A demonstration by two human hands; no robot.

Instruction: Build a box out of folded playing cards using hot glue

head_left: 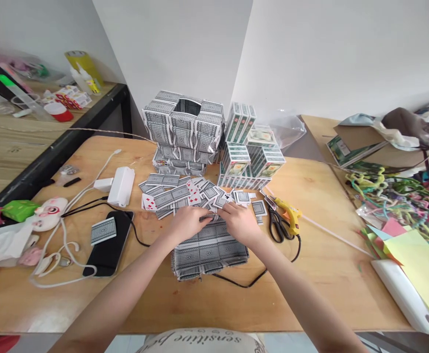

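Wooden table [321,274] with a flat block of glued playing cards [209,250] at its front middle — the left hand [187,223] and right hand [241,223] rest on its far edge, fingers curled, pinching a small dark piece, loose cards [179,193] just behind.

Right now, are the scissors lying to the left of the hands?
No, the scissors lie on the table to the right of the right hand, beside the yellow glue gun.

head cam | above table [321,274] edge | faces forward-down | near | single view
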